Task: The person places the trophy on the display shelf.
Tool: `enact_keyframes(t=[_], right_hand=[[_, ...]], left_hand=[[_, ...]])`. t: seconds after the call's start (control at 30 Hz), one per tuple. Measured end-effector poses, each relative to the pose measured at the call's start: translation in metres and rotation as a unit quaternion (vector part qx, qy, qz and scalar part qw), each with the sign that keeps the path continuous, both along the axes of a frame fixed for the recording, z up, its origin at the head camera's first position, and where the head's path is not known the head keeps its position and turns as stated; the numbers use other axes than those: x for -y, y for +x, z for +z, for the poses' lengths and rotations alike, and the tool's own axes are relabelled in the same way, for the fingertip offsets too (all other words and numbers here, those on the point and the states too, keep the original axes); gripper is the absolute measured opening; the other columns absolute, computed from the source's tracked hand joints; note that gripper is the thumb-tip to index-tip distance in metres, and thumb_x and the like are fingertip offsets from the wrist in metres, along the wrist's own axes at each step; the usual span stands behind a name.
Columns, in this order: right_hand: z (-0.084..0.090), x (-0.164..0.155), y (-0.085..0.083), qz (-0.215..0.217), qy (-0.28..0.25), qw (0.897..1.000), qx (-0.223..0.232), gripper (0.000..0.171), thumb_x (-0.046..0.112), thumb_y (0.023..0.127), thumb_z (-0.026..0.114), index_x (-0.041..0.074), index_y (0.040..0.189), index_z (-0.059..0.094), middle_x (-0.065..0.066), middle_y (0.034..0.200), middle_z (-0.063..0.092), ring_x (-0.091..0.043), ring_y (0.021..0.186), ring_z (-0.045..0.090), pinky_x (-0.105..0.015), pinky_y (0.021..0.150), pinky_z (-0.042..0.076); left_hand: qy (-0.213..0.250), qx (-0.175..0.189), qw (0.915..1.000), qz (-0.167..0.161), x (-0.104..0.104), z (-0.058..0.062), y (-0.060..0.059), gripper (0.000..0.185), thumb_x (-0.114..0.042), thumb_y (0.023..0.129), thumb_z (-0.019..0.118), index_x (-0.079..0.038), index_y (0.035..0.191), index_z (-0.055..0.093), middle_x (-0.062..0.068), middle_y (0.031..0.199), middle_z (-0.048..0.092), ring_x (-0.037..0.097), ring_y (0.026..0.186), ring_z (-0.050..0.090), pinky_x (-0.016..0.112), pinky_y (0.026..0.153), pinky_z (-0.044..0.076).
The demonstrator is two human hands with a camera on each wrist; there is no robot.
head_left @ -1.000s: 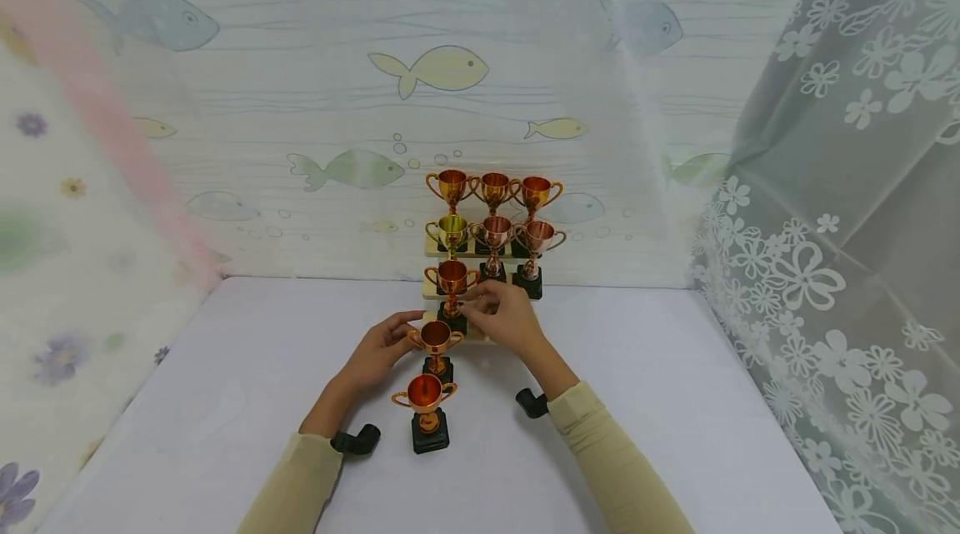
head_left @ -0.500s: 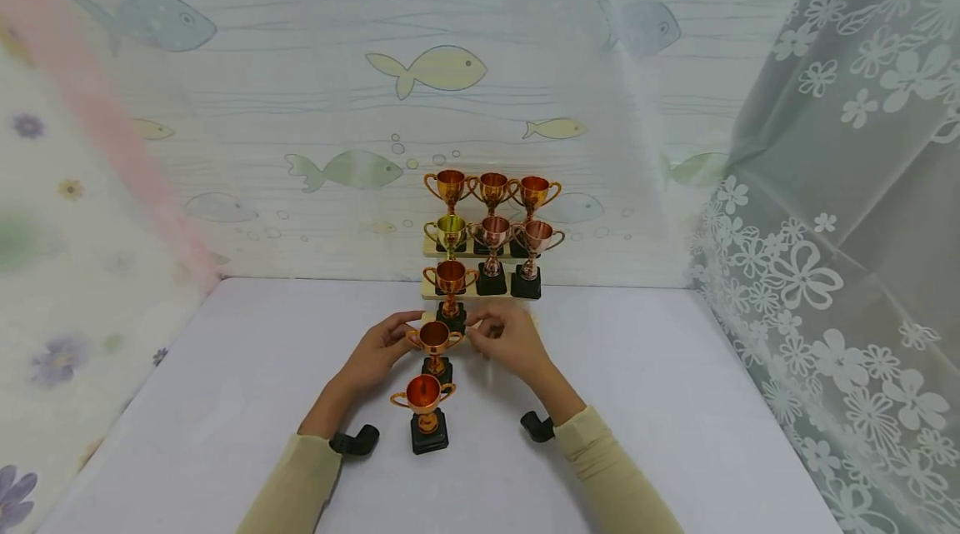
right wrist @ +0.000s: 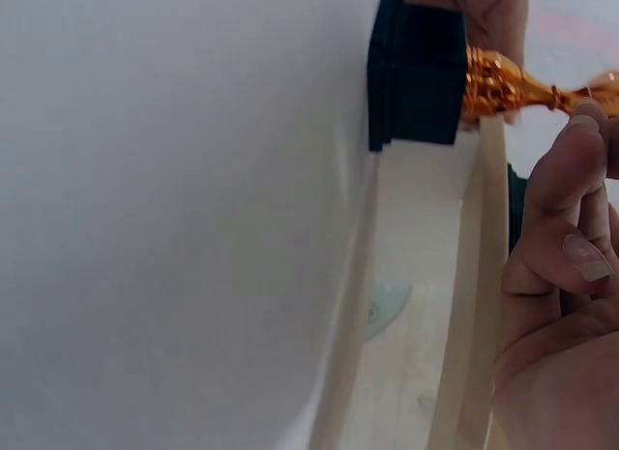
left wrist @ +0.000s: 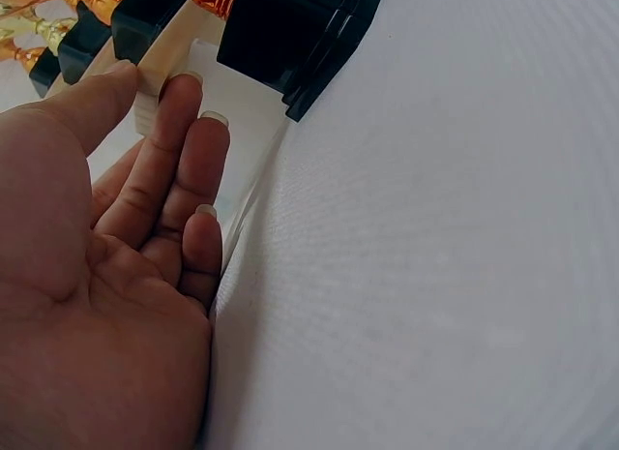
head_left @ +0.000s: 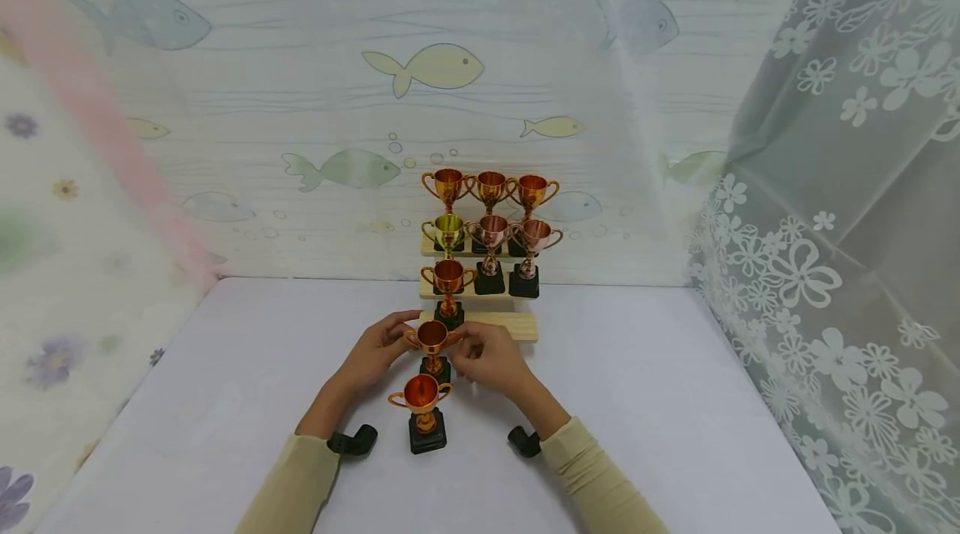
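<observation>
In the head view my right hand [head_left: 489, 357] has its fingertips at the right handle of a copper-orange trophy cup [head_left: 432, 338], which stands on a black base just before the stepped wooden rack [head_left: 517, 326]. The right wrist view shows thumb and fingers pinching near the top of that trophy's stem [right wrist: 503, 85]. My left hand [head_left: 378, 355] holds the left end of the rack's lowest step; up close, its thumb lies on the wood [left wrist: 172, 45] and the fingers reach beneath. Nearer me stands another orange trophy [head_left: 422, 394].
An orange trophy [head_left: 448, 277] stands at the left of the lowest step. Higher steps bear a yellow-gold trophy [head_left: 449, 230], two pinkish ones and a top row of orange ones. A fish-print curtain [head_left: 300, 84] hangs behind the white table [head_left: 637, 401].
My right hand has left the trophy on the lowest step and come nearer and slightly left, to the trophy in front of the rack. The left hand has stayed put.
</observation>
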State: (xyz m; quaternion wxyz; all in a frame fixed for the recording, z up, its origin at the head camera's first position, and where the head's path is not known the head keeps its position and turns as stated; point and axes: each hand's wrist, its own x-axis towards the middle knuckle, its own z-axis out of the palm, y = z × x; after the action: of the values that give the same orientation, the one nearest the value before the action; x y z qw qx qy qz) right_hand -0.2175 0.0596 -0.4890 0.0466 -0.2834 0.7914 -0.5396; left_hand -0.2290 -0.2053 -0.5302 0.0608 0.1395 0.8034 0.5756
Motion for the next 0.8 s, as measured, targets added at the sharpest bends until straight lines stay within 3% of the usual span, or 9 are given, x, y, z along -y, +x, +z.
enact_keyframes(t=[0.1, 0.33, 0.5, 0.8], right_hand=[[-0.004, 0.004, 0.002, 0.003, 0.012, 1.000, -0.011, 0.018, 0.003, 0.093, 0.074, 0.006, 0.112, 0.075, 0.001, 0.072, 0.071, -0.008, 0.060, 0.063, -0.024, 0.057, 0.051], [-0.005, 0.011, 0.006, 0.009, 0.025, 1.000, -0.013, 0.016, 0.010, 0.097, 0.077, 0.007, 0.112, 0.074, 0.005, 0.072, 0.069, -0.005, 0.058, 0.060, -0.023, 0.056, 0.050], [-0.005, 0.014, 0.007, 0.022, 0.013, 1.000, -0.003, 0.013, 0.012, 0.099, 0.076, 0.007, 0.111, 0.074, 0.004, 0.070, 0.067, -0.007, 0.054, 0.060, -0.024, 0.052, 0.050], [-0.007, 0.017, 0.007, 0.010, 0.040, 0.999, -0.017, 0.009, 0.015, 0.100, 0.076, 0.011, 0.106, 0.072, 0.008, 0.066, 0.063, -0.006, 0.051, 0.056, -0.023, 0.050, 0.045]], left_hand=[[0.003, 0.001, 1.0000, -0.001, 0.000, 0.000, 0.000, 0.049, -0.023, 0.109, 0.063, -0.014, 0.156, 0.050, 0.006, 0.114, 0.074, 0.019, 0.111, 0.069, 0.029, 0.101, 0.049], [0.001, -0.003, 1.0000, -0.004, -0.001, 0.000, 0.000, 0.048, -0.025, 0.109, 0.063, -0.017, 0.155, 0.051, 0.005, 0.115, 0.074, 0.021, 0.113, 0.069, 0.047, 0.108, 0.046], [-0.003, -0.006, 1.0000, -0.003, -0.001, 0.001, 0.000, 0.048, -0.025, 0.109, 0.063, -0.017, 0.155, 0.051, 0.004, 0.115, 0.074, 0.020, 0.113, 0.069, 0.044, 0.107, 0.046], [-0.003, -0.008, 1.0000, -0.003, 0.000, 0.000, 0.000, 0.049, -0.027, 0.109, 0.063, -0.017, 0.155, 0.051, 0.004, 0.116, 0.075, 0.021, 0.114, 0.069, 0.053, 0.110, 0.044]])
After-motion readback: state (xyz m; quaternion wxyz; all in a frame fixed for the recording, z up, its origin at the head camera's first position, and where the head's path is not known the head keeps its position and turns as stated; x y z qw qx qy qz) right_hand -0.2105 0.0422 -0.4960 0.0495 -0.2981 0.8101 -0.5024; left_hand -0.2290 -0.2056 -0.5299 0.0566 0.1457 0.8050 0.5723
